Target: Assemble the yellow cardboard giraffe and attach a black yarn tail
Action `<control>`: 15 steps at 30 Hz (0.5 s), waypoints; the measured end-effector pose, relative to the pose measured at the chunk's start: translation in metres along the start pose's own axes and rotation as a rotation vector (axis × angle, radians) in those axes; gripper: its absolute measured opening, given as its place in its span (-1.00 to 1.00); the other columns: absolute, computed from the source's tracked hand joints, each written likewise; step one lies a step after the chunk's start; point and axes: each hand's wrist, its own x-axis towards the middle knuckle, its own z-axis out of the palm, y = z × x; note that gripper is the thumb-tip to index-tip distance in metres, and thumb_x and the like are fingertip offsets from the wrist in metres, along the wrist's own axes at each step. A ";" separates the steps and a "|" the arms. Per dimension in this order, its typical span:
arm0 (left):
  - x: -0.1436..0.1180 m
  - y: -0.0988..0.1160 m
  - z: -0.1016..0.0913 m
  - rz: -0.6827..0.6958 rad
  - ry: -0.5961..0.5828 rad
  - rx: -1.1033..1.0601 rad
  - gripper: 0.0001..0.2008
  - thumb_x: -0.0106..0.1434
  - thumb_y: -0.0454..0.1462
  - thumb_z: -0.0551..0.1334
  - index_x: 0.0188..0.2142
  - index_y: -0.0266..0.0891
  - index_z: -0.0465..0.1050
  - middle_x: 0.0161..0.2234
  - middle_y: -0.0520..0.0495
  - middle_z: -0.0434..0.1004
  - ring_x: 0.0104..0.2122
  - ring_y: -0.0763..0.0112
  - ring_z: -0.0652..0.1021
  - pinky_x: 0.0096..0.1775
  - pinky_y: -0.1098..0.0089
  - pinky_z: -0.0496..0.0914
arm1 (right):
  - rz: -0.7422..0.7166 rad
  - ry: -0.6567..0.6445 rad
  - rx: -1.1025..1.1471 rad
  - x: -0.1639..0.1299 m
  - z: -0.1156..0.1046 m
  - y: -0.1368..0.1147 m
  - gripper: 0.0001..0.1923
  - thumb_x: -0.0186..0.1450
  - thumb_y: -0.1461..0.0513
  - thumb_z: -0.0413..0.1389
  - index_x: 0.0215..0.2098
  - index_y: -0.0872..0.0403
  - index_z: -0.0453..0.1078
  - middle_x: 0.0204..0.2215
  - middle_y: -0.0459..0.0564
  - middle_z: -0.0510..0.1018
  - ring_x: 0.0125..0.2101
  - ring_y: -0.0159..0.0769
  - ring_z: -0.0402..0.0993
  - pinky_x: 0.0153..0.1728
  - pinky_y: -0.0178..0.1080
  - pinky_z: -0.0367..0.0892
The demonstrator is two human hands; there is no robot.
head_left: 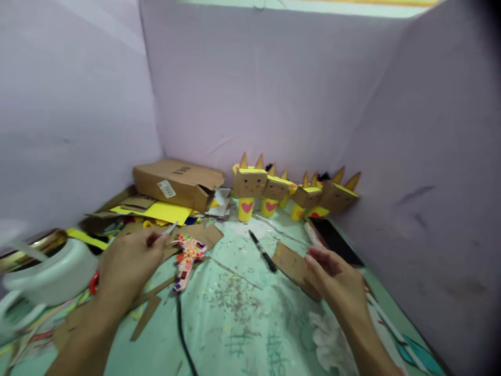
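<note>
My left hand (135, 256) is raised over the left side of the table, thumb and forefinger pinched on a small pointed pale-grey thing (171, 228), whose kind I cannot make out. Just right of it lies a flower-patterned glue gun (188, 257) with a black cord. My right hand (336, 279) has its fingers closed at the right end of a piece of brown cardboard (291, 266), partly covering it. A black pen (262, 251) rests left of that cardboard.
Several cardboard-headed yellow figures (250, 183) stand along the back. A cardboard box (178, 180) and yellow paper (164, 211) are piled back left. A white pot (55, 271) stands far left, a dark phone-like slab (334, 241) at right, crumpled white tissue (331, 342) in front.
</note>
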 end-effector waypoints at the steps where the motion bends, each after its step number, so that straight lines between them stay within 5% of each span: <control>1: 0.001 -0.001 0.000 0.005 -0.069 0.027 -0.64 0.18 -0.07 -0.01 -0.44 -0.17 0.49 -0.45 -0.13 0.55 -0.40 0.12 0.52 -0.52 0.37 0.16 | -0.005 -0.059 0.005 -0.002 0.004 -0.005 -0.62 0.02 0.04 0.15 -0.29 0.12 0.46 -0.33 0.11 0.59 -0.32 -0.09 0.50 -0.23 -0.08 0.34; 6: -0.003 0.008 0.018 0.090 -0.370 0.109 -0.52 0.11 0.08 -0.03 -0.57 -0.18 0.45 -0.48 -0.19 0.55 -0.40 0.03 0.54 -0.50 0.30 0.23 | -0.133 -0.445 0.003 -0.031 0.026 -0.046 -0.74 0.08 0.07 0.12 -0.36 0.07 0.48 -0.43 0.02 0.59 -0.41 -0.17 0.50 -0.33 -0.16 0.38; 10: -0.011 0.020 0.043 0.123 -0.365 0.144 -0.54 0.03 0.05 0.07 -0.33 -0.24 0.51 -0.27 -0.31 0.57 -0.25 -0.09 0.53 -0.36 0.20 0.33 | -0.149 -0.467 -0.053 -0.052 0.038 -0.062 -0.78 0.13 0.11 0.09 -0.34 0.05 0.48 -0.41 -0.01 0.60 -0.39 -0.21 0.50 -0.30 -0.17 0.37; 15: -0.005 0.015 0.056 0.095 -0.341 0.098 -0.46 0.06 0.09 0.01 -0.22 -0.23 0.49 -0.29 -0.33 0.57 -0.24 -0.14 0.52 -0.31 0.14 0.33 | -0.145 -0.504 0.027 -0.069 0.038 -0.057 -0.87 0.13 0.25 0.09 -0.40 0.07 0.49 -0.47 -0.05 0.59 -0.43 -0.29 0.49 -0.34 -0.28 0.36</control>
